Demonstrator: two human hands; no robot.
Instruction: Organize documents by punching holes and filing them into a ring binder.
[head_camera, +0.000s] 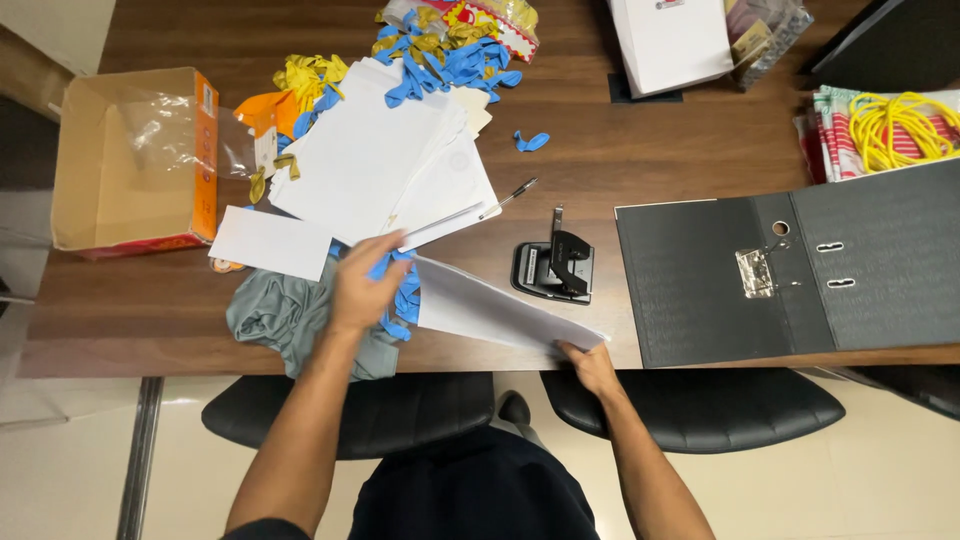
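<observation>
sheet of paper (500, 312) pinched at desk edge by right hand (590, 366) | left hand (362, 285) laid fingers-spread on its far end (blue balloons (405, 300) underneath) | nearby: one hole punch (555, 268), one pen (508, 199), one open binder (790, 275)

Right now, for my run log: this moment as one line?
left hand: on blue balloons | right hand: holding paper sheets | hole punch: beside, untouched

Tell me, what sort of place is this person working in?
Probably an office or a meeting room: a long wooden desk with black chairs tucked under it, and on it an open black ring binder, a hole punch and loose white paper.
</observation>
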